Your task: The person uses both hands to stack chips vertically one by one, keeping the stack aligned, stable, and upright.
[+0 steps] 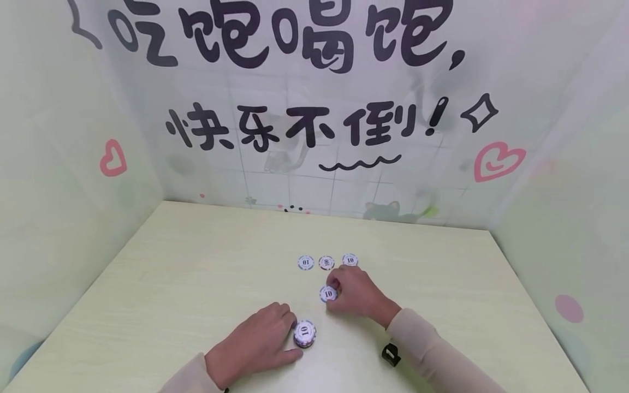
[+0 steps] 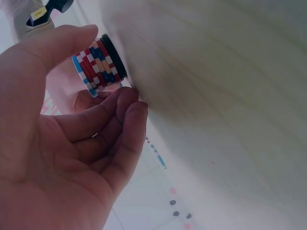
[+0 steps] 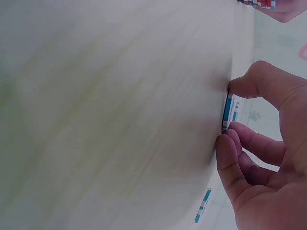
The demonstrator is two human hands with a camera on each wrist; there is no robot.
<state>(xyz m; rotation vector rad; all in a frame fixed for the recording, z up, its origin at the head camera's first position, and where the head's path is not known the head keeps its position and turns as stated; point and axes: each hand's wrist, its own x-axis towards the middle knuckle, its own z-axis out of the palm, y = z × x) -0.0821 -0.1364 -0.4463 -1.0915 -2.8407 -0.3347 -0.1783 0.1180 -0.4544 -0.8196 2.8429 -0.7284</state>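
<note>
In the head view, a blue-and-white poker chip (image 1: 328,293) marked 10 lies between the thumb and fingers of my right hand (image 1: 356,292), which pinches its edges close to the table. The right wrist view shows that chip (image 3: 228,111) edge-on between thumb and fingertips. My left hand (image 1: 257,341) rests on the table beside a short stack of poker chips (image 1: 305,334). Its thumb and loosely bent fingers lie around the left side of the stack. From the left wrist, the stack (image 2: 99,66) shows red, blue, white and peach edges with a dark chip at the bottom.
Beyond my right hand three single chips lie in a row: a left chip (image 1: 306,262), a middle chip (image 1: 326,263) and a right chip (image 1: 350,260). The pale wooden table (image 1: 196,262) is enclosed by a printed curtain (image 1: 304,191) at the back and sides.
</note>
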